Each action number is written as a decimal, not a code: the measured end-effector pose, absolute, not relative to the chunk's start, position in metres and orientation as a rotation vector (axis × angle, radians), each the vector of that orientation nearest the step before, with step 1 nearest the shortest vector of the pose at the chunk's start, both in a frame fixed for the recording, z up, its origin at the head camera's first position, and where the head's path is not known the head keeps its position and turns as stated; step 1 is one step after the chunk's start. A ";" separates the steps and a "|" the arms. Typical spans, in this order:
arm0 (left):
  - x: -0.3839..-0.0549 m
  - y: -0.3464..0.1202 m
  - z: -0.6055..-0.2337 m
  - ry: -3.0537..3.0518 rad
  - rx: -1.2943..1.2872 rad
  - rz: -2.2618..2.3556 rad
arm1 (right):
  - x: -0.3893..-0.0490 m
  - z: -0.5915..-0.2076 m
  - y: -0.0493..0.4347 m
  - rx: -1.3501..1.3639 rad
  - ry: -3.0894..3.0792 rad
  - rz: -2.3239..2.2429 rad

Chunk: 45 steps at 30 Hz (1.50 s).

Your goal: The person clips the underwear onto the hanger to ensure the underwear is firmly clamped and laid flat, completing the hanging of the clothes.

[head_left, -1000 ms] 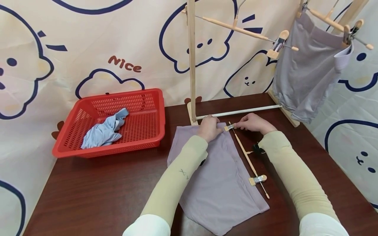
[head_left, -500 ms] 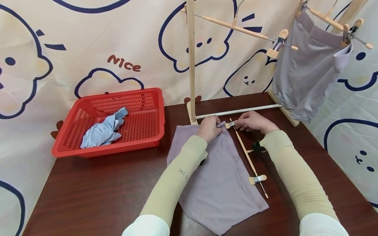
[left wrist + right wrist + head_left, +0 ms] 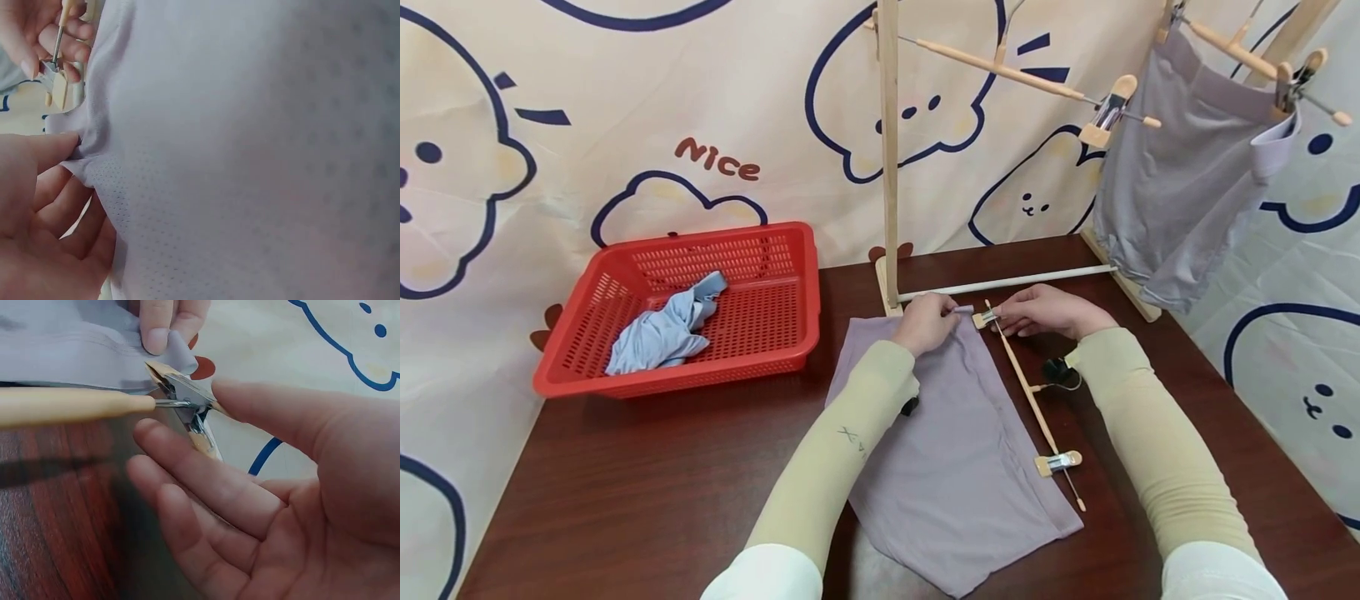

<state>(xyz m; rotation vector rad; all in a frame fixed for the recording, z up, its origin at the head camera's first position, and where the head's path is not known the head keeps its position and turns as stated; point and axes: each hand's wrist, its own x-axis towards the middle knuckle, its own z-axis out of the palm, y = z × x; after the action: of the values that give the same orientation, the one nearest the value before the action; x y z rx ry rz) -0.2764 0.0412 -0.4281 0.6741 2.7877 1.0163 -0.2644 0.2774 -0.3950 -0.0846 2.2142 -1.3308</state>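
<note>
Lilac shorts (image 3: 940,450) lie folded flat on the table, their waistband edge on the right. At its far corner, my left hand (image 3: 927,323) pinches the fabric between thumb and fingers, lifting a small fold, as the left wrist view shows. Alongside the waistband lies a wooden clip hanger (image 3: 1027,392). My right hand (image 3: 1045,312) pinches the handles of its far clip (image 3: 184,394), thumb on one side and index finger on the other. The clip's mouth sits right by the shorts' corner. The hanger's near clip (image 3: 1058,463) lies beside the waistband, untouched by either hand.
A red basket (image 3: 681,375) holding a crumpled light blue garment (image 3: 662,333) stands at the left. Behind my hands rises a wooden rack (image 3: 889,167) with a white crossbar (image 3: 1007,284). Another clip hanger (image 3: 1000,68) and grey-lilac shorts (image 3: 1187,158) hang there.
The far clip and its end of the hanger have shifted slightly away from me. The shorts' corner folded up under my left fingers, then flattened somewhat; my left forearm has swung slightly left.
</note>
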 end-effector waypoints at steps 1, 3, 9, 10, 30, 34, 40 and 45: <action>-0.276 0.041 -0.428 2.770 0.672 1.029 | -0.264 -0.394 0.277 -0.081 2.221 -1.326; -0.276 0.040 -0.426 2.736 0.667 1.050 | -0.263 -0.393 0.277 -0.070 2.246 -1.313; -0.275 0.039 -0.425 2.664 0.675 1.109 | -0.259 -0.391 0.276 -0.034 2.301 -1.377; -0.275 0.039 -0.425 2.661 0.679 1.116 | -0.258 -0.392 0.277 -0.035 2.308 -1.397; -0.274 0.036 -0.417 2.584 0.696 1.191 | -0.255 -0.396 0.273 -0.029 2.261 -1.830; -0.274 0.037 -0.416 2.565 0.686 1.213 | -0.255 -0.397 0.271 -0.061 2.251 -1.860; -0.274 0.040 -0.413 2.593 0.689 1.251 | -0.256 -0.399 0.263 -0.107 2.266 -1.835; -0.273 0.041 -0.411 2.630 0.695 1.243 | -0.256 -0.401 0.259 -0.089 2.311 -1.739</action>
<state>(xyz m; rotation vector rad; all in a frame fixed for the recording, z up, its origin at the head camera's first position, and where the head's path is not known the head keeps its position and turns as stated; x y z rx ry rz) -0.2726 0.0410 -0.4109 0.6946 2.6300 1.2433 -0.2559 0.2589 -0.4011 -0.0890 2.3107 -1.7387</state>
